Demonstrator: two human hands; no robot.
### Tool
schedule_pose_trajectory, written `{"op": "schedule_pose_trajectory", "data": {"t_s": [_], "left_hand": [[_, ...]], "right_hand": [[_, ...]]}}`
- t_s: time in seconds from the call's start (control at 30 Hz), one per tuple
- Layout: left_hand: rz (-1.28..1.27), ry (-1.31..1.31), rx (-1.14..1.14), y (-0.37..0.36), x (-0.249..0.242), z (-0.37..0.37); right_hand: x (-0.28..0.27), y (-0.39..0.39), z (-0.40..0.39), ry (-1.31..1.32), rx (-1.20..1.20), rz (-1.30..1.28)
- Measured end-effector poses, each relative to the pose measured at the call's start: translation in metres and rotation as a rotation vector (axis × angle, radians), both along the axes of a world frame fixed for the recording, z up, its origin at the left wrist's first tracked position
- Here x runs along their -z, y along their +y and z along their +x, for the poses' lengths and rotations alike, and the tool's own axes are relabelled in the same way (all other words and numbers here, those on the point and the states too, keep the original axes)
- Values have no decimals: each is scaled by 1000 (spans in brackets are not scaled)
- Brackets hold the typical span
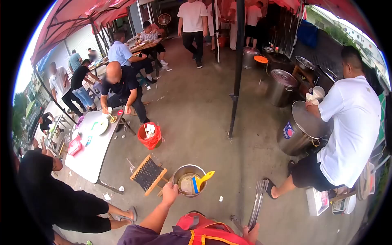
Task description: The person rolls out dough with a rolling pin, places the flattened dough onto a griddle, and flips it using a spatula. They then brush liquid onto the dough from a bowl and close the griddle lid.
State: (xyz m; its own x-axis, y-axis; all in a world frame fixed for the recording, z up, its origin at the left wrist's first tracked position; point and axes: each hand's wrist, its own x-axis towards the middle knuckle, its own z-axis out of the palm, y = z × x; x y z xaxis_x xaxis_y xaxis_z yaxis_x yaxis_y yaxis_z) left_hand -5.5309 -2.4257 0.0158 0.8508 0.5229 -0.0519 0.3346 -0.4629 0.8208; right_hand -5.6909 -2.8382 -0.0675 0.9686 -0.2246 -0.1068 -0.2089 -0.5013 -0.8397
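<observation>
My left hand (pixel 169 192) is closed on the rim of a round stainless steel pot (pixel 177 179), held out in front of me. Inside it a basting brush (pixel 202 181) with a yellow handle and a blue band leans against the far right side, over a thin brownish liquid. Low on the right, my right hand (pixel 251 234) grips a pair of metal tongs (pixel 257 204) that point up and away from me; their tips look slotted. Part of this hand is cut off by the frame's lower edge.
A wooden stool (pixel 149 173) stands just beyond the pot, with a red-lined bin (pixel 151 136) behind it. A white table (pixel 96 153) lies left; a black pole (pixel 237 73) rises ahead. At right, a person in white (pixel 351 118) works over a large steel drum (pixel 292 136).
</observation>
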Motion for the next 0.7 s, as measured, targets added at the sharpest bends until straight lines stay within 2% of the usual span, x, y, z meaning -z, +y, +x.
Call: {"op": "schedule_pose_trajectory", "data": {"t_s": [0.07, 0.1, 0.13, 0.17, 0.23, 0.27, 0.37, 0.4, 0.5, 0.63, 0.7], "left_hand": [[-48, 17, -8, 24, 1, 67], [-69, 26, -13, 41, 8, 99], [35, 2, 16, 57, 14, 135], [-14, 9, 26, 72, 17, 166], [-113, 30, 40, 84, -24, 230], [40, 8, 105, 104, -20, 264], [109, -54, 211, 147, -24, 367], [46, -10, 229, 153, -51, 398], [27, 12, 253, 184, -56, 502], [119, -39, 266, 215, -56, 638], [82, -37, 260, 230, -50, 709]], "right_hand": [[2, 5, 35, 98, -25, -49], [-23, 20, 61, 176, -9, -89], [-35, 37, 91, 249, 7, -128], [-26, 53, 124, 129, 37, -168], [-6, 88, 194, -105, 92, -250], [-11, 106, 228, -64, 65, -214], [-61, 175, 359, 22, 22, -126], [-82, 195, 400, 39, 10, -119], [-137, 242, 516, -39, -24, -70], [-146, 270, 658, -205, -37, -112], [-147, 284, 737, -234, 6, -74]]}}
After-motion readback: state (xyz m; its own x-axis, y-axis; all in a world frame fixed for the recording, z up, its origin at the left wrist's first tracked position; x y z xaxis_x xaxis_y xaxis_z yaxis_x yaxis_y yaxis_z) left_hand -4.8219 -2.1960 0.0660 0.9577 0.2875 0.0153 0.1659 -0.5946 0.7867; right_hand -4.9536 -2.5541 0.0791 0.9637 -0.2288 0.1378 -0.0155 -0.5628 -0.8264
